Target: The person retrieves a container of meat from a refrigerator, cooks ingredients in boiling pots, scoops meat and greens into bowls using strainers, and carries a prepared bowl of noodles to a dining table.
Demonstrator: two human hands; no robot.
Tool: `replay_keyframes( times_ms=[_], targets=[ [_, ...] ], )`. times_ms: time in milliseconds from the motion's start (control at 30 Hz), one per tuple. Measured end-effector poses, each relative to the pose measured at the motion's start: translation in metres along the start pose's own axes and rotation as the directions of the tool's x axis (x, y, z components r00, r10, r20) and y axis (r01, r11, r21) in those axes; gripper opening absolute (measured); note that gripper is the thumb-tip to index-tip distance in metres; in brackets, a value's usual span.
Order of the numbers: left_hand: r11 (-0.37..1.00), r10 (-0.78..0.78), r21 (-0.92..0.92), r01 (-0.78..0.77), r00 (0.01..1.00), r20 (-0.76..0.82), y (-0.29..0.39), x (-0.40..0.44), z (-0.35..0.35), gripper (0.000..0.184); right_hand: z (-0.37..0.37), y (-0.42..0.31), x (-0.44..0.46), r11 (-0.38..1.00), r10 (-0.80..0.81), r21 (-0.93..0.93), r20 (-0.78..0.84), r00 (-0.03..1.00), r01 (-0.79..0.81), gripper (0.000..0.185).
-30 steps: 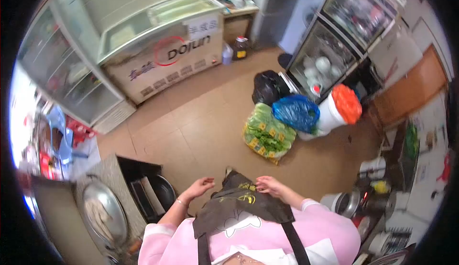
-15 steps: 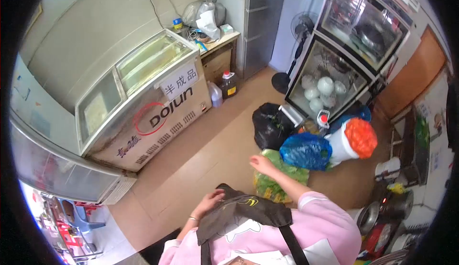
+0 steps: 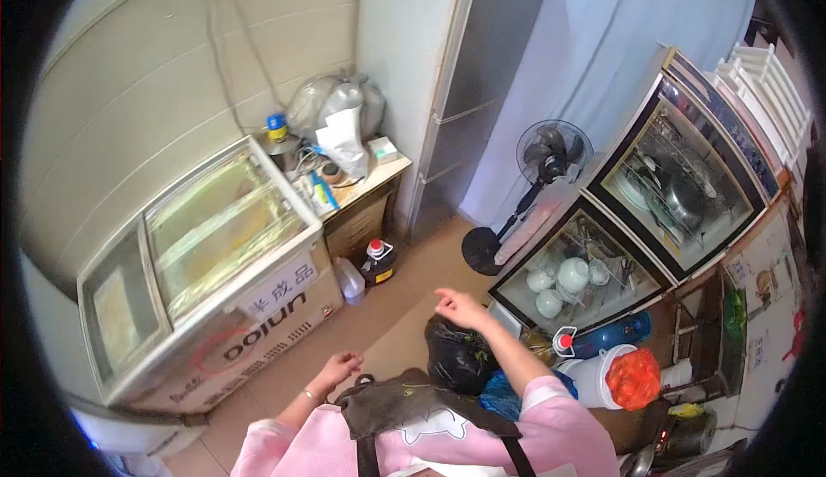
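Observation:
My left hand (image 3: pixel 337 370) hangs low in front of the dark apron (image 3: pixel 400 404), fingers loosely apart and holding nothing. A bracelet circles that wrist. Stretched further forward, my right hand (image 3: pixel 459 307) has its fingers extended and also carries nothing. It appears above a black plastic bag (image 3: pixel 456 358) on the floor and covers part of it; no contact is visible. My right forearm partly hides a blue plastic bag (image 3: pixel 501 398) beside the black one.
A chest freezer (image 3: pixel 206 305) stands left, near a cluttered small table (image 3: pixel 379 176) and a red-capped bottle (image 3: pixel 378 264). A fan (image 3: pixel 552 152) and glass-door cabinet (image 3: pixel 585 262) are ahead. Right are a white bucket (image 3: pixel 594 381), an orange-red bag (image 3: pixel 634 379) and a blue cylinder (image 3: pixel 615 333).
The view has swung and moved forward, bringing the fan and cabinet nearer. My right hand has reached further ahead. The green leafy bag has dropped out of sight.

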State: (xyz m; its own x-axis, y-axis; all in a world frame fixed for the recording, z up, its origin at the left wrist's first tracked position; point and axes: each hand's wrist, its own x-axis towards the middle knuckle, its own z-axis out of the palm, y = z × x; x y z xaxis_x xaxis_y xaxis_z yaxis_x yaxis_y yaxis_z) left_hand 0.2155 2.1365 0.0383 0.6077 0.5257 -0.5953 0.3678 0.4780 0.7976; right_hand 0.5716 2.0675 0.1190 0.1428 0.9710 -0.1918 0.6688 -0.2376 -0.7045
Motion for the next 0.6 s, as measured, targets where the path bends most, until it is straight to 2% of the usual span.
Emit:
replay_keyframes(
  times_ms=[33, 100, 133, 200, 233, 300, 333, 367, 400, 433, 467, 500, 567, 600],
  targets=[
    [0.975, 0.067, 0.209, -0.069, 0.998, 0.016, 0.033, 0.029, -0.008, 0.036, -0.025, 0.006, 0.024, 1.000, 0.026, 0.018, -0.068, 0.997, -0.025, 0.050],
    [0.904, 0.265, 0.322, -0.281, 0.960, 0.093, 0.093, 0.087, -0.009, 0.038, -0.093, -0.001, 0.073, 0.996, 0.067, -0.054, -0.142, 0.988, -0.075, 0.052],
    [0.901, 0.262, 0.331, -0.280, 0.960, 0.100, 0.123, 0.113, -0.007, 0.038, -0.123, 0.008, 0.112, 0.994, 0.040, -0.096, -0.165, 0.985, -0.057, 0.053],
    [0.872, 0.378, 0.292, -0.392, 0.920, 0.105, 0.171, 0.159, 0.001, 0.036, -0.181, 0.020, 0.193, 0.982, -0.028, -0.187, -0.215, 0.976, -0.013, 0.055],
    [0.873, 0.386, 0.282, -0.397, 0.917, 0.098, 0.188, 0.180, 0.004, 0.036, -0.211, 0.018, 0.234, 0.972, -0.066, -0.235, -0.236, 0.970, 0.009, 0.055],
    [0.872, 0.431, 0.245, -0.423, 0.902, 0.024, 0.215, 0.216, 0.010, 0.032, -0.266, 0.009, 0.315, 0.964, -0.134, -0.260, -0.313, 0.940, 0.051, 0.052],
    [0.893, 0.415, 0.199, -0.403, 0.910, -0.021, 0.220, 0.235, 0.012, 0.033, -0.289, 0.010, 0.354, 0.944, -0.127, -0.330, -0.337, 0.933, 0.009, 0.051],
    [0.927, 0.375, 0.068, -0.369, 0.919, -0.125, 0.212, 0.257, 0.015, 0.027, -0.317, 0.006, 0.394, 0.917, -0.136, -0.399, -0.376, 0.917, -0.028, 0.050],
    [0.954, 0.257, -0.117, -0.277, 0.954, -0.157, 0.200, 0.279, 0.015, 0.025, -0.340, 0.004, 0.430, 0.921, -0.151, -0.389, -0.384, 0.911, -0.012, 0.050],
    [0.956, 0.115, -0.240, -0.169, 0.967, -0.225, 0.208, 0.281, 0.026, 0.024, -0.359, 0.006, 0.461, 0.861, -0.219, -0.509, -0.379, 0.899, -0.004, 0.044],
    [0.931, 0.083, -0.335, -0.143, 0.979, -0.186, 0.198, 0.296, 0.028, 0.025, -0.374, 0.008, 0.488, 0.783, -0.283, -0.622, -0.362, 0.888, -0.003, 0.039],
    [0.917, 0.098, -0.371, -0.146, 0.985, -0.145, 0.192, 0.309, 0.030, 0.027, -0.388, 0.008, 0.510, 0.787, -0.285, -0.617, -0.362, 0.888, 0.001, 0.039],
    [0.918, -0.036, -0.395, -0.032, 0.986, -0.162, 0.219, 0.317, 0.040, 0.028, -0.407, 0.008, 0.544, 0.624, -0.286, -0.781, -0.235, 0.929, -0.005, 0.027],
    [0.913, -0.039, -0.406, -0.030, 0.986, -0.161, 0.232, 0.327, 0.041, 0.028, -0.409, 0.013, 0.561, 0.535, -0.335, -0.845, -0.220, 0.916, -0.008, 0.021]
  ],
)
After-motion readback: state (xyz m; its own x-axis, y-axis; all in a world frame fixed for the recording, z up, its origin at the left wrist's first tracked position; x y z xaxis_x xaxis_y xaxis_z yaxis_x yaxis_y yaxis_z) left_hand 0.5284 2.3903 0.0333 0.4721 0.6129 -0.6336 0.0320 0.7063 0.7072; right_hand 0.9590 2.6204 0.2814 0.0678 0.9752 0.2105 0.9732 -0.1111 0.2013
